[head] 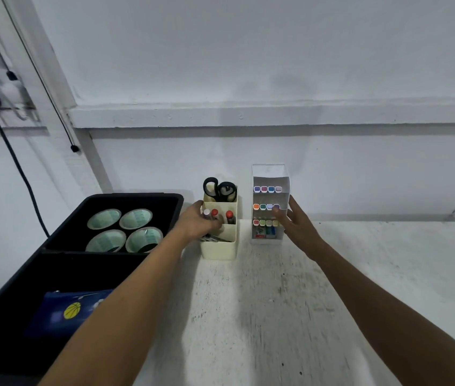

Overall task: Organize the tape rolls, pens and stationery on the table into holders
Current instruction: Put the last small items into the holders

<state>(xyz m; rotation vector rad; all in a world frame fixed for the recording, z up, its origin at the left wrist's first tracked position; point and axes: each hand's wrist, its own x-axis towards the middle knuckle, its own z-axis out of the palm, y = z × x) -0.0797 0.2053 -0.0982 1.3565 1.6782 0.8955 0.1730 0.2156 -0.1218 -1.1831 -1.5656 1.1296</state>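
A cream stepped holder (pixel 219 249) stands at the back of the table with black-handled scissors (pixel 219 188) in its rear slot and red-capped markers (pixel 229 215) in the middle one. My left hand (pixel 197 222) grips the holder's left side, fingers curled over its edge. To its right stands a white tiered marker rack (pixel 269 174) with rows of coloured marker caps (pixel 266 206). My right hand (pixel 294 222) rests against the rack's right front, fingers spread and touching it. Several tape rolls (pixel 124 229) lie flat in a black tray (pixel 170 203) on the left.
A blue pencil pouch (pixel 65 312) with a yellow ball print lies in the black tray's near section. A black cable (pixel 17 168) hangs down the wall at left. The white table top (pixel 262 316) is scuffed, and a wall ledge runs behind the holders.
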